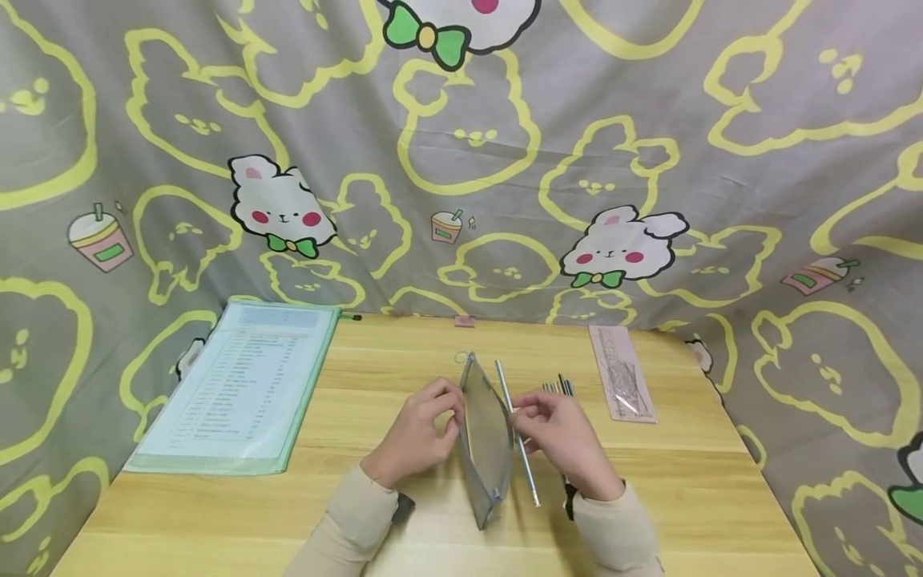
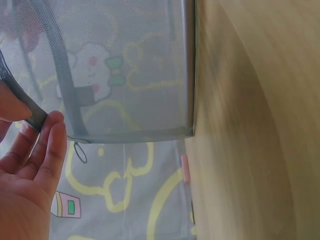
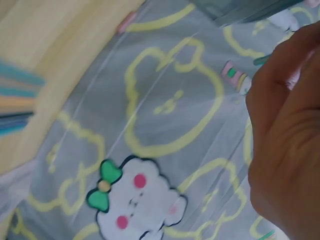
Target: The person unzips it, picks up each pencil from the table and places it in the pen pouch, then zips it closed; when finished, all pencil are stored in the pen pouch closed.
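A grey mesh zip pouch (image 1: 487, 433) stands on edge between the two hands, its mouth spread wide. My left hand (image 1: 421, 433) pinches the left edge of the mouth; the left wrist view shows thumb and fingers on the dark zip band (image 2: 31, 114). On the other side, my right hand (image 1: 558, 433) pinches the right edge with curled fingers. A thin pale blue stick (image 1: 528, 469) runs slantwise beside the pouch, passing right at the right fingertips. A small ring (image 1: 461, 357) hangs from the pouch's far end.
Several pencils or pens (image 1: 561, 386) lie just beyond the right hand. Further right is a pink flat packet (image 1: 623, 373). A green-edged document folder (image 1: 238, 389) lies at left, and a small pink block (image 1: 465, 320) sits at the back edge by the patterned curtain (image 1: 346, 120).
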`<state>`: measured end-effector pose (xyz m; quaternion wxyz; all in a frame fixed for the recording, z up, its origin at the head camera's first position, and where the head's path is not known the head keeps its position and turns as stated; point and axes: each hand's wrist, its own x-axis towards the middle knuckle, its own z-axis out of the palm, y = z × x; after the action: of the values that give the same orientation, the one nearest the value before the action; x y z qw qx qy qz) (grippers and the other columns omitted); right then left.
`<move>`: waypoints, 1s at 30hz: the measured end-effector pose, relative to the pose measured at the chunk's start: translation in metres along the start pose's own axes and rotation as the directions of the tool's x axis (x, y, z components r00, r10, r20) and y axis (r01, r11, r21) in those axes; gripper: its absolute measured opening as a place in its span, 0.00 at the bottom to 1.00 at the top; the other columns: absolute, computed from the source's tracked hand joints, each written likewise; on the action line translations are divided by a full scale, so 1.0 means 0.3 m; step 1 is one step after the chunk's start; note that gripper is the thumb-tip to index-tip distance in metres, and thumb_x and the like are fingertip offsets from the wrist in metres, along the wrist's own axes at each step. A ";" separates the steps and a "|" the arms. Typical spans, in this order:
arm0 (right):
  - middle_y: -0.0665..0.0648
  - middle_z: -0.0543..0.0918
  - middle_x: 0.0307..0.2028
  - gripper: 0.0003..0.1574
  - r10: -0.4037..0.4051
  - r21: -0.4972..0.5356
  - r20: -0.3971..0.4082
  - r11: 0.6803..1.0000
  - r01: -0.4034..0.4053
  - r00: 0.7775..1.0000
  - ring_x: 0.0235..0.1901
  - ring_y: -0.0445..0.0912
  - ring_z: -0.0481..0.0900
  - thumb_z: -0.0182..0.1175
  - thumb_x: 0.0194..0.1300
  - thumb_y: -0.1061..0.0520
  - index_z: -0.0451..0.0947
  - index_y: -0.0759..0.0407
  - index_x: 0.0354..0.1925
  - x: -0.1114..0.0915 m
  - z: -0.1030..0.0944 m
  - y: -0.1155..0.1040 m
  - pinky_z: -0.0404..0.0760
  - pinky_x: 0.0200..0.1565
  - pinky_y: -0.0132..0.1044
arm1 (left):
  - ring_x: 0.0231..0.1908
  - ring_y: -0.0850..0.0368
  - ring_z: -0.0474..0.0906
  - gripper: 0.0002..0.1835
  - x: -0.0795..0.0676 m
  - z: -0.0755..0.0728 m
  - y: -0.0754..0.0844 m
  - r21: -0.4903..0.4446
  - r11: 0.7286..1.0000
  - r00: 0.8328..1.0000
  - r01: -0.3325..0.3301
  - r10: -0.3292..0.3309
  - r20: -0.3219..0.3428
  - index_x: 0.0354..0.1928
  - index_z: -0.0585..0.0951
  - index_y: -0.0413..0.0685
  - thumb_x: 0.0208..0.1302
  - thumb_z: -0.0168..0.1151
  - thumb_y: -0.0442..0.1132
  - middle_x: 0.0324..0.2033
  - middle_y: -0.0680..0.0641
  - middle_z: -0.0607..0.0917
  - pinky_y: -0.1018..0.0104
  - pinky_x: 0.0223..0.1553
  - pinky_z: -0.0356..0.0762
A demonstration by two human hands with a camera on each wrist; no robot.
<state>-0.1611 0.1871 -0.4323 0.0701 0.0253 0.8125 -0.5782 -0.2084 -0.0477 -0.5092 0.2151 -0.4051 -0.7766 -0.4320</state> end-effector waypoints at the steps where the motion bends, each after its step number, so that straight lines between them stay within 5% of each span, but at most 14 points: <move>1: 0.63 0.87 0.37 0.21 -0.006 -0.001 0.012 1.000 0.006 1.000 0.28 0.46 0.84 0.65 0.62 0.64 0.83 0.72 0.53 0.000 0.013 -0.007 0.88 0.29 0.38 | 0.45 0.56 0.84 0.15 -0.001 0.001 0.001 -0.001 1.000 1.000 0.001 -0.001 0.001 0.30 0.78 0.50 0.49 0.59 0.19 0.38 0.53 0.81 0.64 0.50 0.87; 13: 0.50 0.84 0.24 0.20 -0.059 -0.221 -0.040 0.974 0.048 0.997 0.20 0.41 0.81 0.61 0.54 0.65 0.87 0.66 0.47 0.025 0.108 -0.035 0.79 0.22 0.33 | 0.43 0.58 0.83 0.15 0.008 0.000 0.004 -0.013 1.000 1.000 -0.002 0.002 0.011 0.31 0.78 0.51 0.49 0.60 0.20 0.39 0.53 0.80 0.67 0.47 0.86; 21: 0.46 0.82 0.21 0.21 -0.142 -0.402 -0.094 0.911 0.093 0.985 0.16 0.39 0.75 0.64 0.53 0.63 0.88 0.65 0.47 0.037 0.137 -0.042 0.71 0.18 0.32 | 0.45 0.58 0.83 0.15 0.010 -0.006 0.012 -0.021 0.999 0.999 0.034 -0.034 0.031 0.31 0.78 0.51 0.51 0.61 0.21 0.39 0.53 0.80 0.66 0.49 0.86; 30: 0.48 0.84 0.24 0.18 -0.236 -0.493 -0.106 0.856 0.155 0.966 0.19 0.37 0.75 0.65 0.56 0.65 0.87 0.65 0.46 0.039 0.170 -0.044 0.75 0.21 0.31 | 0.44 0.59 0.82 0.14 0.003 -0.005 0.013 -0.028 0.998 0.998 0.052 -0.050 0.041 0.31 0.78 0.51 0.51 0.60 0.21 0.39 0.54 0.80 0.64 0.45 0.87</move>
<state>-0.1698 0.1343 -0.4380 -0.0512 -0.0287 0.9318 -0.3583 -0.2058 -0.0473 -0.5058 0.1825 -0.3968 -0.7845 -0.4403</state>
